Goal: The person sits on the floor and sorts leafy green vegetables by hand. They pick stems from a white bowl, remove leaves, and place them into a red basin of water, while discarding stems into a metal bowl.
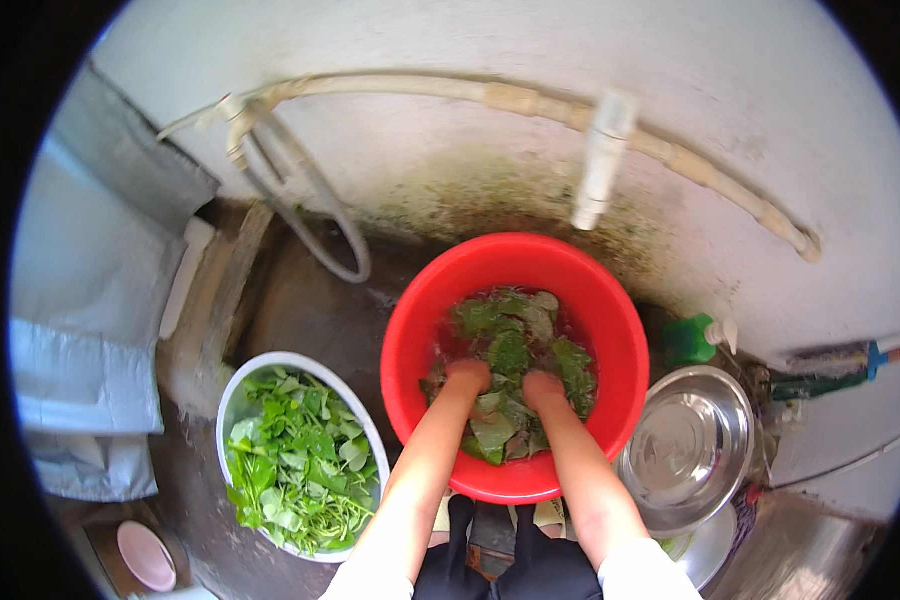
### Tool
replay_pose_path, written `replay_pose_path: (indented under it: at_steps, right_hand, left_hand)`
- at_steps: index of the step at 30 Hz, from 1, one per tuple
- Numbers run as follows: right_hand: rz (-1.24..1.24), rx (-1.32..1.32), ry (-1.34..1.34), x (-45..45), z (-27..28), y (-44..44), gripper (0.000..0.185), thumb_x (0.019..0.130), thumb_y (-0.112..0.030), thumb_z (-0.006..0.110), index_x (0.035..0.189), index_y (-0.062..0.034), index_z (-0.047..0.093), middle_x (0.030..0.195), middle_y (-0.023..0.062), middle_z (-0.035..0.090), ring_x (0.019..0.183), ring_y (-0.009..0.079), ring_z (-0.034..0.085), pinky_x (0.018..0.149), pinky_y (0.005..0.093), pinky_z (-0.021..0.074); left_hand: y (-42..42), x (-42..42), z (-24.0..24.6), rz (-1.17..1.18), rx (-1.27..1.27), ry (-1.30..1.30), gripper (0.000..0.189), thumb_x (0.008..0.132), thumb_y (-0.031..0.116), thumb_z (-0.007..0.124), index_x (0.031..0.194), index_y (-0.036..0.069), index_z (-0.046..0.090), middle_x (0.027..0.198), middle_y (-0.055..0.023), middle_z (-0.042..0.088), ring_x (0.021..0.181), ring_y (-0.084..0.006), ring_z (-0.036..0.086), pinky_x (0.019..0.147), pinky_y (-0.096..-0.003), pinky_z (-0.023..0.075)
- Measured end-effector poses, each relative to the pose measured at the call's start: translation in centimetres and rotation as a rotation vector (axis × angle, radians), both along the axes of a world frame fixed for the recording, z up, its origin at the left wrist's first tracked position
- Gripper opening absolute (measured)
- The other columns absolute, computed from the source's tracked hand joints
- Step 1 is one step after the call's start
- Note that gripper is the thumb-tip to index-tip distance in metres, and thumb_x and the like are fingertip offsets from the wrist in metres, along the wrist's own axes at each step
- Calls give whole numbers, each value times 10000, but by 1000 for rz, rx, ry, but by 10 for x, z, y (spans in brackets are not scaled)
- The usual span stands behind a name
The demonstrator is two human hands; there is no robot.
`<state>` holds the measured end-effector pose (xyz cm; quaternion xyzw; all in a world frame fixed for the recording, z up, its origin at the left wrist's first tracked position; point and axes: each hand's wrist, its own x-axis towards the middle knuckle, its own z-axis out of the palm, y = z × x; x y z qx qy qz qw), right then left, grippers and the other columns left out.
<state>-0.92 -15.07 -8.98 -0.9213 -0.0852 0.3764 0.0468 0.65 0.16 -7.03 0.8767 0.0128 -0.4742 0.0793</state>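
Observation:
Both my hands are in a red plastic tub (622, 330) that holds large green leaves (508, 351) in water. My left hand (469, 371) is sunk among the leaves at the left of the middle, its fingers hidden under the water and leaves. A short way to its right, my right hand (544, 387) is down in the leaves too, with its fingers out of sight. Whether either hand grips any leaves does not show. Left of the tub stands a pale plastic basin (229, 397) heaped with leafy green stems (307, 457).
A steel basin (682, 442) and a green pump bottle (690, 340) stand at the right. A hose (345, 217) hangs from a tap (236, 112) on the wall pipe. A white pipe end (598, 172) juts above the tub. A pink bowl (146, 556) lies lower left.

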Motion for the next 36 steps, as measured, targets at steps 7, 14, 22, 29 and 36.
replay_pose_path:
  at_steps: [7, 14, 22, 29, 36]
  right_hand:
    - [75, 266, -168, 19, 59, 4, 247, 790, -52, 469, 954, -44, 654, 998, 220, 619, 915, 369, 607, 773, 458, 497]
    - [98, 197, -213, 13, 130, 32, 252, 833, -146, 466, 981, -67, 654, 944, 209, 635, 910, 353, 609, 803, 461, 479]
    - [239, 279, -146, -12, 168, 50, 278, 840, -181, 469, 952, 27, 615, 986, 262, 609, 952, 400, 579, 832, 453, 468]
    - [297, 123, -291, -31, 232, 76, 230, 854, -192, 467, 936, -45, 624, 859, 212, 642, 840, 373, 617, 745, 453, 501]
    - [126, 522, -323, -49, 246, 69, 183, 856, -175, 523, 949, -44, 609, 786, 150, 645, 741, 329, 622, 658, 405, 488]
  left_hand:
    - [37, -12, 59, 192, -369, -492, 238, 841, 219, 513, 931, 61, 666, 913, -211, 637, 892, -374, 610, 784, -468, 491]
    - [44, -48, 127, 162, -216, -840, 587, 860, 476, 474, 1299, 87, 461, 1200, -193, 537, 1158, -317, 474, 968, -428, 355]
    - [25, -69, 134, -182, 150, -738, 442, 883, 360, 465, 1273, 157, 502, 1221, -133, 533, 1116, -322, 494, 961, -447, 340]
    - [74, -116, 159, 609, -537, -1458, 353, 734, 148, 642, 1066, 37, 601, 1037, -160, 608, 995, -316, 571, 863, -398, 453]
    - [164, -238, 71, 1407, 259, -825, 289, 833, 157, 592, 1040, -41, 550, 919, -192, 611, 879, -324, 618, 779, -416, 498]
